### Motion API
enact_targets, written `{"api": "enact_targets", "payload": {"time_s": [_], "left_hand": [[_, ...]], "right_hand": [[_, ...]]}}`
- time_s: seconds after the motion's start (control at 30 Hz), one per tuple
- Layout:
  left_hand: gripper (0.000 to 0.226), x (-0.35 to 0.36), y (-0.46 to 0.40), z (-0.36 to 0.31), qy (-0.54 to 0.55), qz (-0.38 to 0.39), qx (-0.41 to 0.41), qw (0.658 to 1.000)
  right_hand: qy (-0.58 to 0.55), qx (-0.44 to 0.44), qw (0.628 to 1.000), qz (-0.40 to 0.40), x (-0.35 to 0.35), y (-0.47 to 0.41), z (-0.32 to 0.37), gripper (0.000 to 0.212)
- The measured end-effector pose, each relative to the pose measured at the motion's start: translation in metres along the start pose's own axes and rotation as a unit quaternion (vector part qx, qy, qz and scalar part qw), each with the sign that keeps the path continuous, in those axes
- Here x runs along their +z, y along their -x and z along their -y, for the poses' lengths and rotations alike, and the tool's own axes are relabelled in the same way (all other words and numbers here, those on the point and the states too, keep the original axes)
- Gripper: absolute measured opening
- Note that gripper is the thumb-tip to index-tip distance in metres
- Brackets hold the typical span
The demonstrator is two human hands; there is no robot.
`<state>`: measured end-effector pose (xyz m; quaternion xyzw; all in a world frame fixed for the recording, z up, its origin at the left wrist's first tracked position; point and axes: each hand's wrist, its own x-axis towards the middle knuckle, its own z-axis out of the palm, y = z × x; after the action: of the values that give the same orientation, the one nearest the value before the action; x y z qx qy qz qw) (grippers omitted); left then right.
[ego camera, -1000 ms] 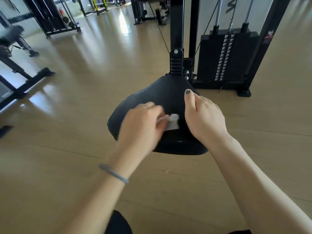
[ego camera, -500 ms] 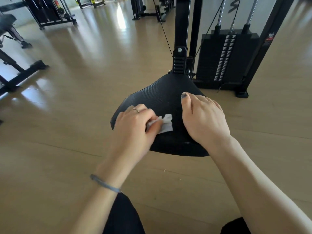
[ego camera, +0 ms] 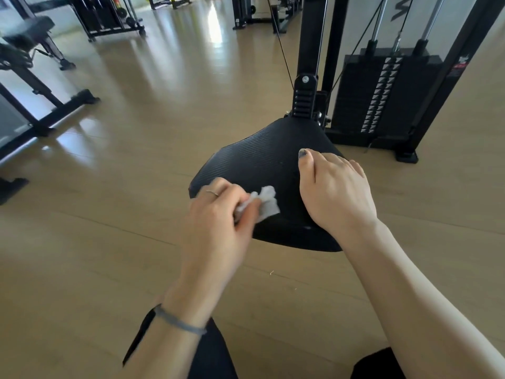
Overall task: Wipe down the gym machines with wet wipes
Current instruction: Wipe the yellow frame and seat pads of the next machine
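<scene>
Head view of the cable machine's black padded seat (ego camera: 262, 170), the landmark for all positions given here. Your left hand (ego camera: 218, 222) lies over the seat's near left edge, fingers curled round a crumpled white wet wipe (ego camera: 263, 205) that sticks out from between thumb and fingers and is pressed to the textured pad. Your right hand (ego camera: 334, 190) rests palm down on the seat's right side, fingers extended over its far right edge and the thumb pointing toward the seat's narrow end; it holds nothing and appears to steady the pad. The two hands are apart, with the wipe between them. Progress, as a judgement: you are mid-wipe on the seat's near half; no wet sheen shows which parts are already done, so the wiped area cannot be told. The upright post (ego camera: 310, 36) and the weight stack (ego camera: 382, 97) beyond the seat, as well as the bench (ego camera: 30, 31) and racks (ego camera: 109, 15) far to the seat's left, show no sign of attention and probably remain.
</scene>
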<state>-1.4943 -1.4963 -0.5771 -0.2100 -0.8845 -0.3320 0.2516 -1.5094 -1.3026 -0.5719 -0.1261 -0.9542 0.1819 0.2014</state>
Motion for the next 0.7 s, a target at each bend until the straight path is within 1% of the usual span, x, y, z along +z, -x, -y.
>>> {"api": "enact_targets", "payload": {"time_s": [0.13, 0.2, 0.23, 0.27, 0.3, 0.37, 0.4, 0.43, 0.47, 0.53, 0.6, 0.63, 0.7], "left_hand": [[0.027, -0.021, -0.004, 0.038, 0.038, -0.06, -0.13, 0.989], [0.024, -0.019, 0.001, 0.032, 0.035, -0.089, -0.168, 0.981], [0.023, -0.013, 0.005, 0.023, 0.031, -0.099, -0.171, 0.98], [0.024, -0.007, 0.01, 0.012, 0.03, -0.101, -0.158, 0.982], [0.027, -0.001, 0.015, 0.001, 0.03, -0.094, -0.127, 0.987], [0.034, 0.011, 0.024, -0.016, 0.015, -0.07, -0.04, 0.997], [0.035, 0.014, 0.027, -0.02, -0.001, -0.065, -0.009, 0.998], [0.034, 0.014, 0.029, -0.02, -0.012, -0.072, -0.001, 0.997], [0.031, 0.014, 0.028, -0.016, -0.015, -0.091, -0.02, 0.996], [0.026, 0.01, 0.025, 0.001, 0.016, -0.15, -0.121, 0.981], [0.024, 0.011, 0.019, 0.017, 0.082, -0.2, -0.234, 0.948], [0.024, 0.014, 0.017, 0.021, 0.101, -0.216, -0.274, 0.932], [0.024, 0.023, 0.014, 0.016, 0.12, -0.237, -0.314, 0.912]], "right_hand": [[0.012, -0.004, 1.0, 0.004, 0.002, 0.0, -0.001, 0.064], [0.011, -0.005, 1.0, 0.013, 0.002, 0.0, 0.0, 0.062], [0.01, -0.005, 1.0, 0.016, 0.002, 0.0, 0.0, 0.061], [0.006, -0.003, 1.0, 0.019, 0.001, 0.001, 0.0, 0.06], [0.001, -0.002, 1.0, 0.02, 0.001, 0.001, 0.0, 0.059], [-0.004, -0.001, 1.0, 0.016, 0.001, 0.001, -0.001, 0.058], [-0.006, -0.001, 1.0, 0.014, 0.001, 0.001, -0.001, 0.058], [-0.006, -0.001, 1.0, 0.013, 0.001, 0.0, -0.002, 0.057], [-0.007, 0.0, 1.0, 0.012, 0.001, 0.0, -0.002, 0.056], [-0.004, 0.004, 1.0, 0.008, 0.001, 0.0, -0.001, 0.057], [0.002, 0.007, 1.0, 0.008, 0.001, 0.0, 0.0, 0.06], [0.005, 0.007, 1.0, 0.008, 0.001, 0.001, 0.0, 0.061], [0.011, 0.004, 1.0, 0.01, -0.001, 0.0, 0.0, 0.061]]}}
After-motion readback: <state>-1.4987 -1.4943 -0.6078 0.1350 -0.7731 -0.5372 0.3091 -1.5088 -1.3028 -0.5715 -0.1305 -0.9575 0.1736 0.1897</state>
